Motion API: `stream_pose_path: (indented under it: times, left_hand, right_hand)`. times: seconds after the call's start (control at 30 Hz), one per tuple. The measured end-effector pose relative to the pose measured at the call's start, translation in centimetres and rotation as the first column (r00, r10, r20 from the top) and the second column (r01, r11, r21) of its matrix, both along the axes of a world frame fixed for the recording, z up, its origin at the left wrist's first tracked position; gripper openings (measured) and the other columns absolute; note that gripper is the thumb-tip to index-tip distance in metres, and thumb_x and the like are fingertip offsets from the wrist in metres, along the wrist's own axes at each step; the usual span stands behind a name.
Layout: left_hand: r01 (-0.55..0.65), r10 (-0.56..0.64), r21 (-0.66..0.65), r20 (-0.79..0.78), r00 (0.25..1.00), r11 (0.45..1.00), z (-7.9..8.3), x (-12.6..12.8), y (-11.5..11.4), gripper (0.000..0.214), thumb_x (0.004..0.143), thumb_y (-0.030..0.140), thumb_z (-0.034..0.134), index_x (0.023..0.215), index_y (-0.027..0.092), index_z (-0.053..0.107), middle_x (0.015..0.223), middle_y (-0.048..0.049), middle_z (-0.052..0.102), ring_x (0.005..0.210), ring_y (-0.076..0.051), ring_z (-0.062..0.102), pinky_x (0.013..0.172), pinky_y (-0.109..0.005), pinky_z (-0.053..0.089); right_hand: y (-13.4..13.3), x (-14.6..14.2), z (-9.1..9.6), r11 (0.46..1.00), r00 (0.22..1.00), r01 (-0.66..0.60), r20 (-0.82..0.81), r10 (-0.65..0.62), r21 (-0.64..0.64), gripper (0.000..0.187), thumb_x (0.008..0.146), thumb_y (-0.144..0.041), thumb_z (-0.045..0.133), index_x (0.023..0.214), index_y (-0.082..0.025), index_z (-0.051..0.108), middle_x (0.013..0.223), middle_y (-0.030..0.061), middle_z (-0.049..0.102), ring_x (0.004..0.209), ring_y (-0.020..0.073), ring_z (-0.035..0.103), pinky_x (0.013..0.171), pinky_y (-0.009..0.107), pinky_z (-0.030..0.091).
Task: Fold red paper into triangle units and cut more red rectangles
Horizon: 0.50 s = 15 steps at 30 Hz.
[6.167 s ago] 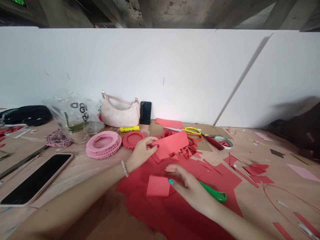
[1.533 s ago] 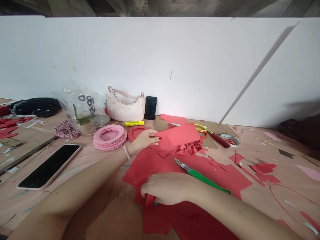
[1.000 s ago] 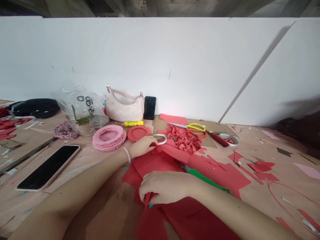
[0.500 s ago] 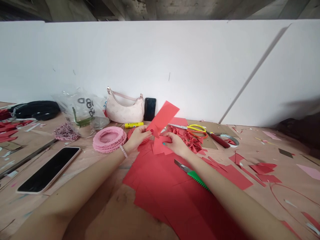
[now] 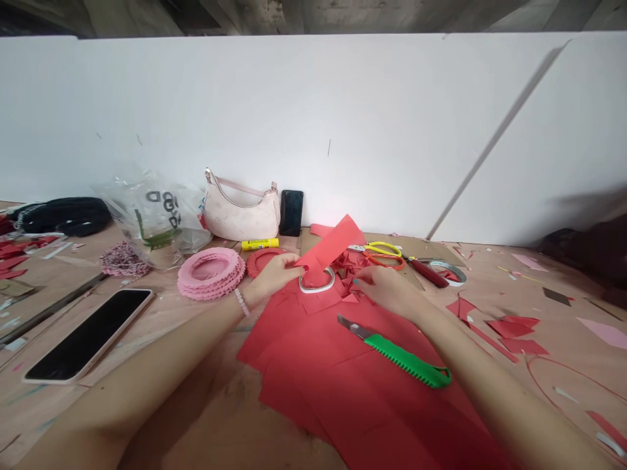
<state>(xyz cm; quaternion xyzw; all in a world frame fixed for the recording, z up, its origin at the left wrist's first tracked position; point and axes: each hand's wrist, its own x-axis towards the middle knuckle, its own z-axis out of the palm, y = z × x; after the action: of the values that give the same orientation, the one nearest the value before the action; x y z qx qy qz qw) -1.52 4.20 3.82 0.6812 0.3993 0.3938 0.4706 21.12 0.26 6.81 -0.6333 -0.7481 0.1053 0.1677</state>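
Observation:
A red paper strip (image 5: 337, 243) slants up to the right from my left hand (image 5: 278, 274), whose fingers and thumb pinch its lower end. Just below that strip, a white-edged ring (image 5: 318, 288) like a tape roll sits on red paper. Over at the heap of small folded red paper pieces (image 5: 349, 262) is my right hand (image 5: 386, 287), fingers curled and partly hidden; what they close on cannot be made out. A green-handled box cutter (image 5: 406, 359) lies on the spread red paper sheets (image 5: 313, 378), its blade pointing up-left.
Yellow-and-orange-handled scissors (image 5: 385, 253), a dark-red-handled tool (image 5: 428, 271) and a tape roll (image 5: 455, 275) lie at right. Pink scalloped rings (image 5: 210, 287), a yellow glue stick (image 5: 259, 244) and a phone (image 5: 91, 336) are at left. A handbag (image 5: 242, 212) stands by the white wall.
My right hand has moved right, from the paper near my left hand to the folded heap. The white-edged ring and the cutter's handle have come into fuller view. The strip tilts lower.

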Motion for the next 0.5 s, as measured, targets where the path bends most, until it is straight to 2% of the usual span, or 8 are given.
stream_pose_path:
  times: [0.1, 0.17, 0.2, 0.27, 0.3, 0.33, 0.4, 0.5]
  left_hand:
    - [-0.035, 0.038, 0.062, -0.042, 0.998, 0.997, 0.9, 0.2, -0.3, 0.014, 0.07, 0.025, 0.055, 0.064, 0.014, 0.05, 0.062, 0.0035, 0.048, 0.056, -0.009, 0.044, 0.049, -0.019, 0.031]
    - [-0.055, 0.075, 0.171, -0.112, 0.991, 0.984, 1.4, 0.4, -0.8, 0.01, 0.071, 0.021, 0.054, 0.065, 0.014, 0.051, 0.065, 0.0025, 0.05, 0.06, -0.01, 0.046, 0.052, -0.02, 0.034]
    - [-0.054, 0.094, 0.242, -0.158, 0.983, 0.969, 1.6, 0.5, -1.2, 0.008, 0.071, 0.02, 0.053, 0.066, 0.015, 0.052, 0.067, 0.0018, 0.052, 0.063, -0.011, 0.047, 0.054, -0.02, 0.035]
    - [-0.022, 0.116, 0.371, -0.234, 0.965, 0.928, 2.2, 0.7, -2.1, 0.006, 0.073, 0.017, 0.049, 0.071, 0.015, 0.055, 0.072, 0.0006, 0.056, 0.067, -0.012, 0.05, 0.059, -0.022, 0.038]
    - [0.011, 0.108, 0.414, -0.264, 0.959, 0.91, 2.5, 0.9, -2.7, 0.009, 0.073, 0.016, 0.048, 0.074, 0.016, 0.057, 0.074, 0.0004, 0.057, 0.069, -0.013, 0.05, 0.062, -0.023, 0.038]
    - [0.043, 0.094, 0.445, -0.281, 0.955, 0.894, 2.8, 1.0, -3.3, 0.012, 0.073, 0.014, 0.048, 0.078, 0.016, 0.058, 0.076, 0.0002, 0.058, 0.071, -0.014, 0.051, 0.065, -0.023, 0.039]
    - [0.073, 0.062, 0.445, -0.282, 0.957, 0.893, 3.5, 1.4, -4.5, 0.014, 0.074, 0.015, 0.048, 0.081, 0.017, 0.06, 0.075, 0.0002, 0.059, 0.071, -0.014, 0.051, 0.066, -0.024, 0.039]
    - [0.06, 0.003, 0.32, -0.194, 0.981, 0.946, 4.1, 2.0, -5.7, 0.011, 0.074, 0.022, 0.052, 0.075, 0.017, 0.061, 0.071, -0.0006, 0.057, 0.068, -0.015, 0.049, 0.059, -0.023, 0.038]
  right_hand:
    - [-1.5, 0.1, 1.3, 0.999, 1.0, -0.012, 0.024, 0.011, 0.053, 0.025, 0.076, -0.021, 0.043, 0.051, -0.019, 0.043, 0.047, -0.0028, 0.044, 0.041, 0.0107, 0.037, 0.041, 0.024, 0.02]
    - [-2.2, -0.2, 2.0, 0.973, 0.998, -0.057, -0.018, 0.063, 0.222, 0.019, 0.077, -0.02, 0.042, 0.06, -0.02, 0.05, 0.055, -0.0012, 0.051, 0.048, 0.013, 0.044, 0.044, 0.024, 0.029]
    - [-2.5, -0.3, 2.3, 0.935, 0.993, -0.09, -0.04, 0.11, 0.344, 0.015, 0.078, -0.02, 0.042, 0.067, -0.02, 0.053, 0.061, 0.0003, 0.055, 0.054, 0.0148, 0.049, 0.049, 0.025, 0.034]
    - [-3.1, -0.8, 2.8, 0.816, 0.976, -0.162, -0.031, 0.215, 0.555, 0.013, 0.078, -0.02, 0.045, 0.083, -0.019, 0.056, 0.079, 0.0047, 0.06, 0.074, 0.0194, 0.054, 0.067, 0.03, 0.041]
    - [-3.3, -1.1, 2.9, 0.767, 0.966, -0.208, 0.006, 0.257, 0.606, 0.016, 0.078, -0.021, 0.047, 0.091, -0.018, 0.056, 0.089, 0.007, 0.06, 0.084, 0.0218, 0.053, 0.075, 0.034, 0.04]
    - [-3.6, -1.4, 3.0, 0.75, 0.957, -0.254, 0.049, 0.285, 0.611, 0.022, 0.077, -0.022, 0.049, 0.098, -0.018, 0.055, 0.098, 0.0086, 0.059, 0.092, 0.0235, 0.051, 0.081, 0.036, 0.038]
    - [-4.0, -1.9, 3.1, 0.774, 0.946, -0.313, 0.106, 0.307, 0.55, 0.029, 0.078, -0.024, 0.053, 0.106, -0.019, 0.054, 0.106, 0.0089, 0.058, 0.098, 0.0248, 0.05, 0.083, 0.037, 0.038]
    - [-4.4, -2.2, 2.9, 0.857, 0.953, -0.297, 0.083, 0.29, 0.42, 0.017, 0.08, -0.025, 0.051, 0.094, -0.022, 0.06, 0.088, 0.0059, 0.065, 0.08, 0.0224, 0.056, 0.068, 0.033, 0.041]
